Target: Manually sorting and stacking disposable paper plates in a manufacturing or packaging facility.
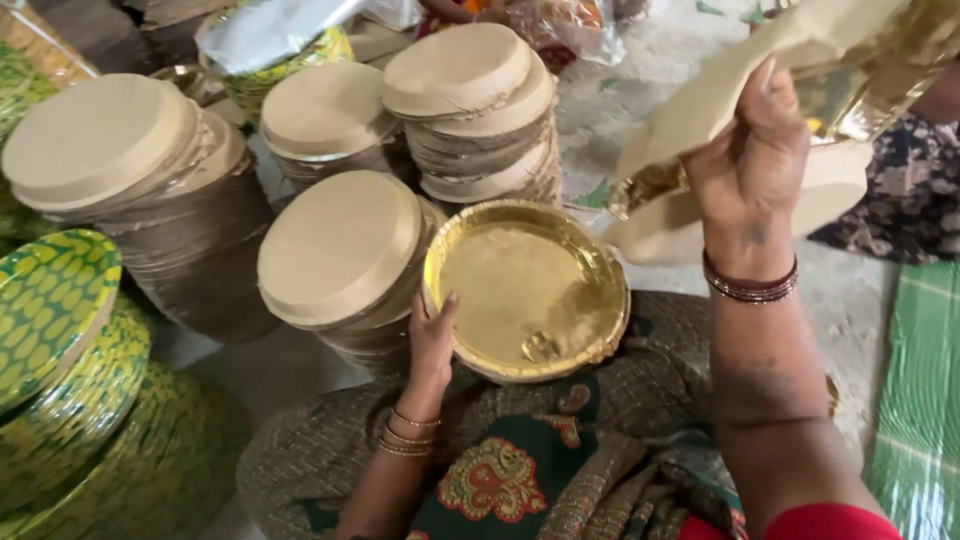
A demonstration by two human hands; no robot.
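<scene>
**Gold paper plates being sorted, with many stacks already standing**

A gold foil plate (525,290) is being steadied on the lap by the left hand (432,335), whose fingers are curled loosely over its near rim, thumb inside the lip. It is lying face up on top of a low stack, just in front of the knees. The right hand (752,160) is being held high and to the right, closed around a fan of loose plates (720,110), gripped at their edges and tilted so that the pale backs and a glint of gold foil are being shown together.

Judging by what is standing around, much of the work is already being counted as done: four tall stacks of face-down plates (340,245) are being kept on the floor ahead, and green patterned plates (50,300) are being piled at the left. The handful in the right hand and the lap stack appear to be what is left.

The plates are round, shallow and thin; the backs are matte buff cardboard, the faces shiny, crinkled foil with a pressed, fluted rim. A woven green mat (920,400) is being seen at the right edge.
</scene>
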